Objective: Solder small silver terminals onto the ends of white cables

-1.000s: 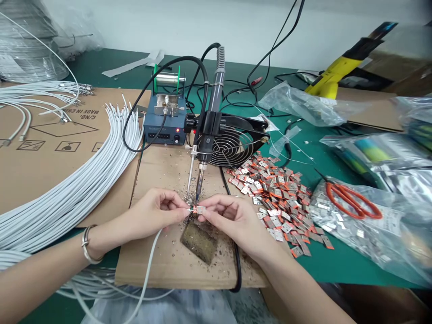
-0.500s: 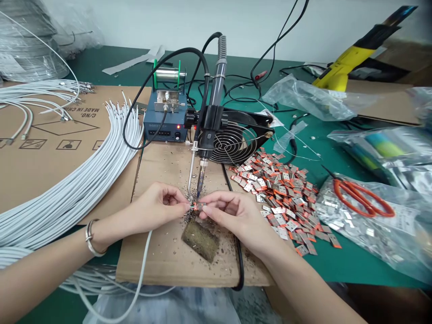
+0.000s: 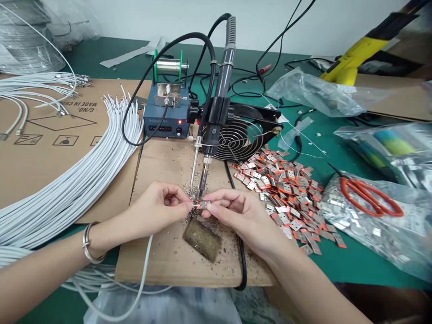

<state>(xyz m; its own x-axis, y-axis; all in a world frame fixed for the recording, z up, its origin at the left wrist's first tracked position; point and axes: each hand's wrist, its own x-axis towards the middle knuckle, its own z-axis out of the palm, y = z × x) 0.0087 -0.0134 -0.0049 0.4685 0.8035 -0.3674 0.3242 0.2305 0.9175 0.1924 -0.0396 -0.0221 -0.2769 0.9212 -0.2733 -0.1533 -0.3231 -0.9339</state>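
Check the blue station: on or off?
On, by the look of it: the red light on the front of the blue station is lit.

Reads "C/NO:" and "MADE IN CHIN…" upside down on the cardboard; shows boxed pictograms there; blurs beyond reading on the blue station.

Plain pale wall at bk, dk grn tabletop in frt
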